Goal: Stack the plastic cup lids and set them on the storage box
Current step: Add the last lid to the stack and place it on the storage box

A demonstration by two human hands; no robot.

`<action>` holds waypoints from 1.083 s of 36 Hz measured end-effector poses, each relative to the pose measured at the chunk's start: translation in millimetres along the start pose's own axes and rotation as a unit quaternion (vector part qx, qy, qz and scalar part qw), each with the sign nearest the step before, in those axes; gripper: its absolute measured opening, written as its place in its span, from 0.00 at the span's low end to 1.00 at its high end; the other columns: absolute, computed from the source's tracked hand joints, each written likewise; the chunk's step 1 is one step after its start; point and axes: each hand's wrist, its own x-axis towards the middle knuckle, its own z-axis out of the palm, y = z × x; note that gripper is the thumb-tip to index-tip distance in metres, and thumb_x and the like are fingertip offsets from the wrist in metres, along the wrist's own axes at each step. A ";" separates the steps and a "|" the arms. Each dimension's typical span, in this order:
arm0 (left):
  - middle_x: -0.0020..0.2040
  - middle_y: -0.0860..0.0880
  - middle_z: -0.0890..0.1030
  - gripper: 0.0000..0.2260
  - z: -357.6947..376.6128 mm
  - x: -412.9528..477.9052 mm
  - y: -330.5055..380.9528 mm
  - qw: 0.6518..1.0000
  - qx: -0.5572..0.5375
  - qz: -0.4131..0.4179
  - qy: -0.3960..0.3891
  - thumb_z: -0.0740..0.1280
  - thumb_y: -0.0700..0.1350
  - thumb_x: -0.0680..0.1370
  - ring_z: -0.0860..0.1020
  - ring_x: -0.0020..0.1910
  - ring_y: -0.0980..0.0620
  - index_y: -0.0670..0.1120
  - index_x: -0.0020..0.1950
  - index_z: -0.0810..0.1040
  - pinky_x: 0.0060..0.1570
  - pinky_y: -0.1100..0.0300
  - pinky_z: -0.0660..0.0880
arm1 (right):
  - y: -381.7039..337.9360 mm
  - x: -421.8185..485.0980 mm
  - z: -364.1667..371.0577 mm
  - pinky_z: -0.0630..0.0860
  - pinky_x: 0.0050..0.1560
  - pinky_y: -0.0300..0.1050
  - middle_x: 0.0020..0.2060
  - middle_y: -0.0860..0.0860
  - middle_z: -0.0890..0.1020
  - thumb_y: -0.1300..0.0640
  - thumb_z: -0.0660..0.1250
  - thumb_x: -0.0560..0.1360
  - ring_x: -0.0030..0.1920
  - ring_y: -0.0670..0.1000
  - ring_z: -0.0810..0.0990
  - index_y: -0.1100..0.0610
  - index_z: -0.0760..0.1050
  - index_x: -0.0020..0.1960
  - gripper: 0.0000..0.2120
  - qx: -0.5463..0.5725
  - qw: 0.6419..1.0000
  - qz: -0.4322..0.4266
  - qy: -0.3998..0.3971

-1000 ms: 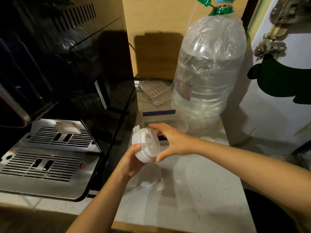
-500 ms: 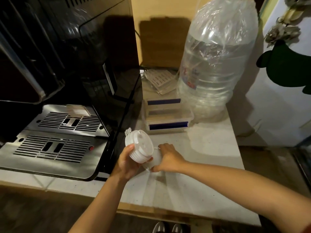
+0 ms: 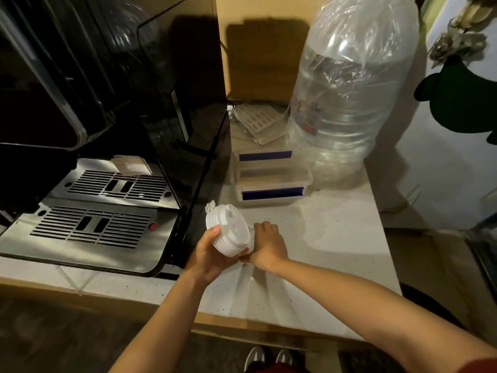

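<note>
Head view, contents listed left to right. Black coffee machine with slotted steel drip trays [image 3: 91, 227], standing on the left part of the pale speckled worktop [image 3: 336, 238]. Left hand [image 3: 212, 255], fingers curled and clamped on a tilted stack of white plastic cup lids [image 3: 227, 232], held above the worktop just in front of the machine's right edge. Right hand [image 3: 269, 244], palm down beside the stack, fingers closed on a single white lid [image 3: 251, 238] that is mostly hidden behind the stack; whether that lid touches the worktop cannot be told. Clear plastic storage box with blue clip handles [image 3: 270, 175], lid on, behind the hands, top bare. Large clear water bottle wrapped in plastic film [image 3: 347, 103], upright, just right of the box.
</note>
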 end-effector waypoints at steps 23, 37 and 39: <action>0.50 0.44 0.76 0.43 56.6 29.3 31.2 0.998 0.033 0.052 -0.035 0.80 0.59 0.44 0.77 0.46 0.47 0.50 0.56 0.71 0.35 0.55 0.81 | 30.8 -22.4 -146.0 0.64 0.56 0.41 0.64 0.52 0.67 0.51 0.79 0.60 0.61 0.50 0.67 0.55 0.63 0.67 0.41 0.152 0.979 -0.090 0.104; 0.42 0.49 0.86 0.34 110.1 53.0 51.2 0.979 0.093 0.071 -0.169 0.79 0.61 0.49 0.83 0.41 0.51 0.49 0.51 0.78 0.37 0.56 0.82 | 12.5 -29.9 -188.2 0.74 0.49 0.33 0.55 0.42 0.72 0.56 0.78 0.61 0.54 0.45 0.74 0.45 0.65 0.60 0.34 0.321 0.930 -0.161 0.082; 0.43 0.49 0.86 0.35 113.6 55.3 53.5 0.976 0.099 0.070 -0.179 0.79 0.60 0.49 0.83 0.42 0.51 0.49 0.52 0.77 0.38 0.56 0.82 | 11.2 -28.4 -191.9 0.74 0.45 0.30 0.52 0.37 0.71 0.57 0.78 0.61 0.52 0.42 0.74 0.42 0.64 0.57 0.33 0.324 0.926 -0.174 0.082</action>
